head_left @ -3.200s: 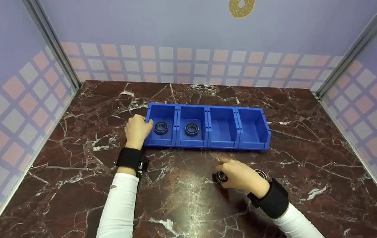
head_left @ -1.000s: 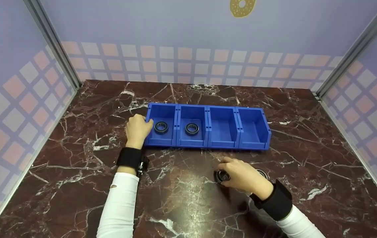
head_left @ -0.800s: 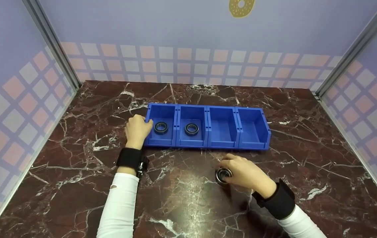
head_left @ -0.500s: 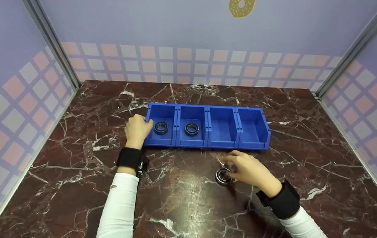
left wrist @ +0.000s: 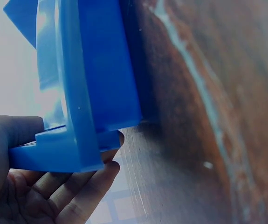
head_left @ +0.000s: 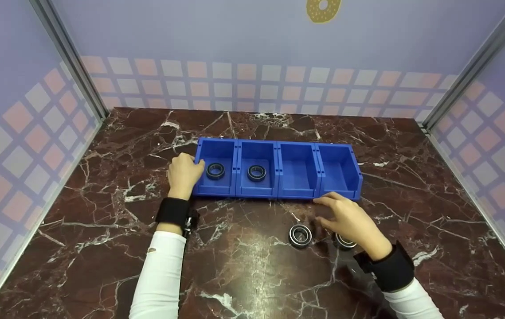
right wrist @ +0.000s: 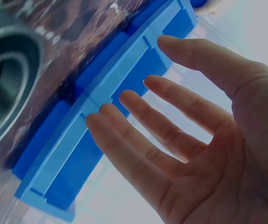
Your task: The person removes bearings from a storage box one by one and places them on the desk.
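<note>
My left hand (head_left: 184,175) grips the left side wall of a row of joined blue storage bins (head_left: 299,194). In the left wrist view the thumb lies over the wall (left wrist: 54,154), with the fingers on its other side. The leftmost bin holds one black ball bearing (head_left: 215,177), and the bin beside it another bearing (head_left: 256,179). My right hand (head_left: 350,220) hovers in front of the rightmost bin, fingers extended and holding nothing. A bearing (head_left: 300,244) lies on the table left of its thumb. Another bearing (head_left: 346,246) is partly hidden under the hand.
The two right-hand bins show bare blue floors. Dark red marbled table surface (head_left: 115,248) surrounds the row. Patterned panels (head_left: 270,88) with metal corner posts (head_left: 456,75) stand at the back and both sides.
My right hand has let go of the left bearing on the table and moved right and away from me, its fingers opening. The left hand and bins have stayed put.
</note>
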